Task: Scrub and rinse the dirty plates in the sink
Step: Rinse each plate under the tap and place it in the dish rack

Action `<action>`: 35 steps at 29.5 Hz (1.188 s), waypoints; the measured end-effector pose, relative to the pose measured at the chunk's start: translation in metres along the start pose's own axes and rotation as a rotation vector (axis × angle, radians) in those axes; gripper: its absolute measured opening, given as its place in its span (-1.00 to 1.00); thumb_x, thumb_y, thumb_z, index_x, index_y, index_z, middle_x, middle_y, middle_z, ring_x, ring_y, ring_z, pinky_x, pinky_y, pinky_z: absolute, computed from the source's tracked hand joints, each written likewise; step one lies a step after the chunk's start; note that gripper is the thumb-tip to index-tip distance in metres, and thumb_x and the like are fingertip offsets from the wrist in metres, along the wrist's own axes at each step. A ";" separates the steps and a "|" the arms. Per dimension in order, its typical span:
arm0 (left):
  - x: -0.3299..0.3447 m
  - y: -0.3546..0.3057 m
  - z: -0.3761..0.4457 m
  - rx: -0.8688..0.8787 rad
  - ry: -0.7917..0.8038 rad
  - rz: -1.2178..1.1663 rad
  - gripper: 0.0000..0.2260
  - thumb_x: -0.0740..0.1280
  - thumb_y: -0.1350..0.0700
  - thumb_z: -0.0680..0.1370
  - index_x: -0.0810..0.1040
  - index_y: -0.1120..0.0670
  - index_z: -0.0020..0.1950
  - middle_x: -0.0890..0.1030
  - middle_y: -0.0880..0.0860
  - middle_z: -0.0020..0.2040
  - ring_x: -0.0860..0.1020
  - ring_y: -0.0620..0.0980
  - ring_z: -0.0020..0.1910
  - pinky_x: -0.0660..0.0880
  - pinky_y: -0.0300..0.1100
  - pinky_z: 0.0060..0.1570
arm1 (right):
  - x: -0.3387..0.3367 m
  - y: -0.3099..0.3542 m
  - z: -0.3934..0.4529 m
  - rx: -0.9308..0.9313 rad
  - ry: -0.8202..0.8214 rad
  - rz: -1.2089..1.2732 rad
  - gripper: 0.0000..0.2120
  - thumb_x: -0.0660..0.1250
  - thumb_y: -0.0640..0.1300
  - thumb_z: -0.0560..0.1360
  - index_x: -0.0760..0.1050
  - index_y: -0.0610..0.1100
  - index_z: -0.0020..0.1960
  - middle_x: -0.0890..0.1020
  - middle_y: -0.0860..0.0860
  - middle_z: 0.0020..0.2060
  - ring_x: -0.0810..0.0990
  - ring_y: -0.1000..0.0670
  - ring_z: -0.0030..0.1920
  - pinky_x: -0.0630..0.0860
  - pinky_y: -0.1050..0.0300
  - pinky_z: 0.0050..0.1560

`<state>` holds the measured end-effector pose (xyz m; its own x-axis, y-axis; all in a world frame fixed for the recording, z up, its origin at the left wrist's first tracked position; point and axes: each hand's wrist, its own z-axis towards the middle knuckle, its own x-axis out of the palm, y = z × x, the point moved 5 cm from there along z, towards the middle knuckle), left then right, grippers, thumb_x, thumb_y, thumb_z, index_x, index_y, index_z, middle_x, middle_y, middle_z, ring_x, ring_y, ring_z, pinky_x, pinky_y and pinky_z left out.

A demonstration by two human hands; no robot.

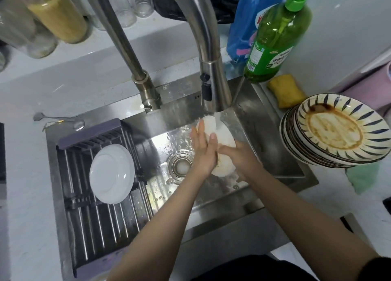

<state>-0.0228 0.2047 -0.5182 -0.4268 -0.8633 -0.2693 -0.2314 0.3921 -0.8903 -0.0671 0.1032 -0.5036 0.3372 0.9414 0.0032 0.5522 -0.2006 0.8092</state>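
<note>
A white plate point(222, 136) stands tilted on edge in the steel sink point(260, 132), under water running from the faucet point(213, 77). My left hand point(204, 149) lies against the plate's left face with its fingers straight. My right hand point(239, 157) grips the plate's lower right edge. A stack of several dirty plates point(334, 132) with blue stripes and brown stains sits on the counter at the right. One clean white plate point(112, 173) lies on the drying rack point(88, 217) over the sink's left half.
A green soap bottle point(275, 41) and a blue bottle point(247, 22) stand behind the sink. A yellow sponge point(285, 90) lies beside them. Jars point(57, 16) line the back ledge. The drain point(182, 166) sits mid-basin. A green cloth point(361, 177) lies under the plate stack.
</note>
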 end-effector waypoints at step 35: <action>-0.040 0.031 0.028 -0.020 -0.166 0.151 -0.60 0.04 -0.04 0.67 0.30 0.02 0.49 0.37 0.00 0.44 0.32 -0.01 0.41 0.24 -0.19 0.32 | 0.019 -0.017 0.003 0.230 0.013 0.748 -0.60 0.32 -0.22 0.43 0.49 -0.27 0.25 0.62 -0.21 0.12 0.60 -0.19 0.12 0.49 -0.14 0.18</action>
<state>0.0120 0.2426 -0.5453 -0.3083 -0.8341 -0.4574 -0.1935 0.5257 -0.8283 -0.0679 0.1240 -0.5193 0.6738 0.5365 0.5080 0.3265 -0.8330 0.4467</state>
